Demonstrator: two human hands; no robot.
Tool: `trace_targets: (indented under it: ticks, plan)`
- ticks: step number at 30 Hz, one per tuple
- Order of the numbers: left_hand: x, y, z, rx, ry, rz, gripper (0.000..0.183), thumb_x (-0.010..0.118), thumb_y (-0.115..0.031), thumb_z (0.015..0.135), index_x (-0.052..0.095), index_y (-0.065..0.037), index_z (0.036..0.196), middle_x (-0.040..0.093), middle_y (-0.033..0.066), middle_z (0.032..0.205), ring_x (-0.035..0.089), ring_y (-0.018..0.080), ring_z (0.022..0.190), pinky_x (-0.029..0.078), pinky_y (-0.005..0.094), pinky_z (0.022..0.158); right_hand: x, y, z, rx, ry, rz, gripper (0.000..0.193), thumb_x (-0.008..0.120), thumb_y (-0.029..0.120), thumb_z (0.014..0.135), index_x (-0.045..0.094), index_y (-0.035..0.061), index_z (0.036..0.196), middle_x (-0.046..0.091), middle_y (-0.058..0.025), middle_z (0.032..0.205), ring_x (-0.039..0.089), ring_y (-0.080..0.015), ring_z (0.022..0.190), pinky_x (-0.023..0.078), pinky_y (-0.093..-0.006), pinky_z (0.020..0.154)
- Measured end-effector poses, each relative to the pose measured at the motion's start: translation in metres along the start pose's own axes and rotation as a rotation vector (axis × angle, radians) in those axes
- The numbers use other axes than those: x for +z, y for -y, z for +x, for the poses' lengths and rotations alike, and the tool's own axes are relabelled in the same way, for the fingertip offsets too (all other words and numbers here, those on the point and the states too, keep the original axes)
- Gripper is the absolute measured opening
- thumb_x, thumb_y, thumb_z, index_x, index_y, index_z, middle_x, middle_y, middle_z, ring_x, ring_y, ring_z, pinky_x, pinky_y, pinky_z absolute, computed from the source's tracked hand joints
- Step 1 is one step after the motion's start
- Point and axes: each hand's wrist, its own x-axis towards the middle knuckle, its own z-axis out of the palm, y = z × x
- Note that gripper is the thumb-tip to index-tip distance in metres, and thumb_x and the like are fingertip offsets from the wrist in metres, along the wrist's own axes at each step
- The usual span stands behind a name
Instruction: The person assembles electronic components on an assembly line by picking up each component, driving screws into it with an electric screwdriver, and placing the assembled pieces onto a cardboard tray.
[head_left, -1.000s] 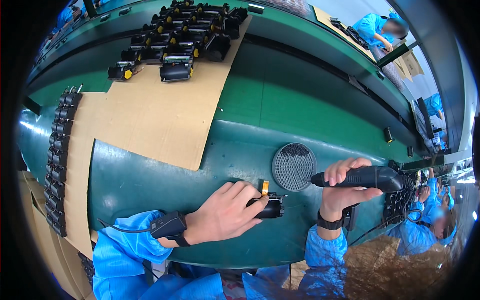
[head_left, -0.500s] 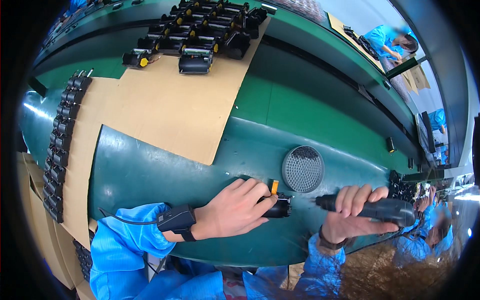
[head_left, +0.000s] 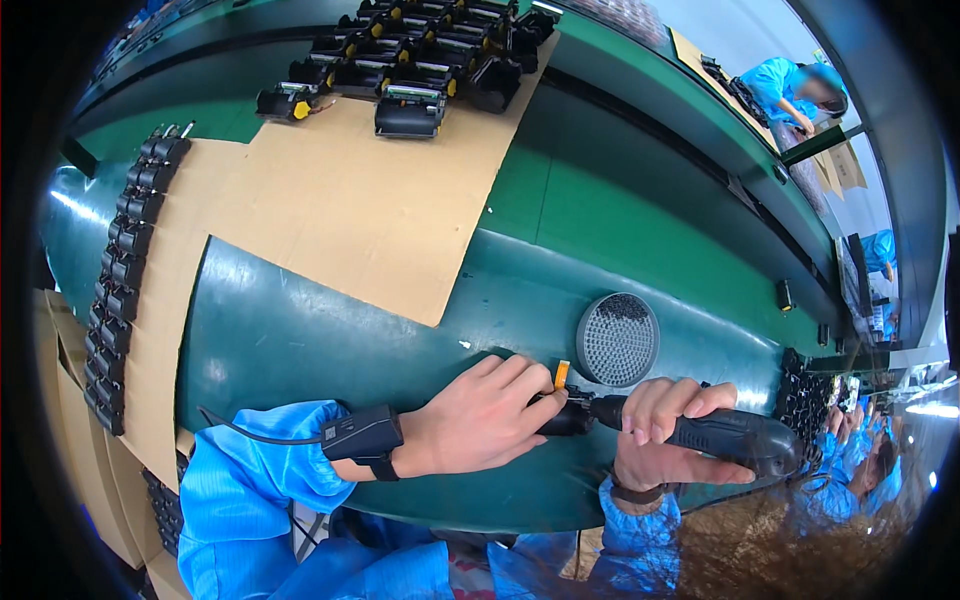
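My left hand is closed on a small black part, pressing it down at the table top; an orange flat ribbon cable stands up from its far side. In my right hand lies a black electric screwdriver, fingers wrapped over its body. Its tip points left and meets the right end of the black part. The exact contact is hidden by the tool's nose. Just beyond the tool stands a round grey dish with a dimpled floor and small dark screws heaped at its far side.
Brown cardboard covers the table's far left. Many black assemblies with yellow pieces stand on its far end. A row of black parts lines the left edge. Other people in blue work at right, one a co-worker at the far bench.
My right hand has moved left with the screwdriver, closing the gap to the black part. My left hand keeps its hold. The whole view has shifted slightly.
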Motion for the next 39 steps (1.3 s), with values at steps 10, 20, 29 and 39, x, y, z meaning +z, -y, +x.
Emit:
trace_targets:
  ticks: [10, 20, 29, 39]
  plan:
    - [0.001, 0.0, -0.001, -0.001, 0.0, -0.006, 0.05, 0.079, -0.028, 0.084, 0.065, -0.002, 0.125, 0.056, 0.0093, 0.112, 0.056, 0.0271, 0.104, 0.048, 0.038, 0.084, 0.006, -0.003, -0.001, 0.012, 0.011, -0.017, 0.089, 0.051, 0.091, 0.082, 0.046, 0.0055, 0.106, 0.055, -0.0074, 0.073, 0.055, -0.0186, 0.055, 0.05, -0.0349, 0.051]
    - [0.002, 0.001, -0.001, -0.002, 0.004, -0.008, 0.053, 0.081, -0.029, 0.082, 0.065, -0.003, 0.126, 0.057, 0.0093, 0.115, 0.057, 0.0271, 0.106, 0.049, 0.0386, 0.086, 0.004, -0.01, -0.002, 0.05, 0.029, -0.026, 0.091, 0.054, 0.092, 0.076, 0.047, 0.0053, 0.103, 0.054, -0.0063, 0.071, 0.053, -0.0167, 0.053, 0.049, -0.0335, 0.05]
    - [0.0, 0.003, 0.0, -0.042, -0.067, -0.026, 0.055, 0.084, -0.032, 0.08, 0.064, -0.004, 0.122, 0.057, 0.0092, 0.116, 0.057, 0.0285, 0.11, 0.05, 0.0411, 0.09, 0.008, -0.014, 0.0, 0.084, 0.131, -0.153, 0.087, 0.051, 0.092, 0.079, 0.046, 0.0087, 0.1, 0.052, -0.0031, 0.067, 0.05, -0.0153, 0.05, 0.045, -0.0325, 0.045]
    - [0.001, 0.002, -0.002, -0.017, -0.032, -0.014, 0.05, 0.086, -0.03, 0.078, 0.066, -0.008, 0.118, 0.056, 0.0087, 0.113, 0.058, 0.0282, 0.108, 0.052, 0.0403, 0.088, -0.002, 0.013, 0.012, -0.109, -0.105, -0.113, 0.088, 0.046, 0.093, 0.082, 0.048, 0.008, 0.106, 0.051, -0.0039, 0.069, 0.051, -0.0156, 0.053, 0.046, -0.0327, 0.052]
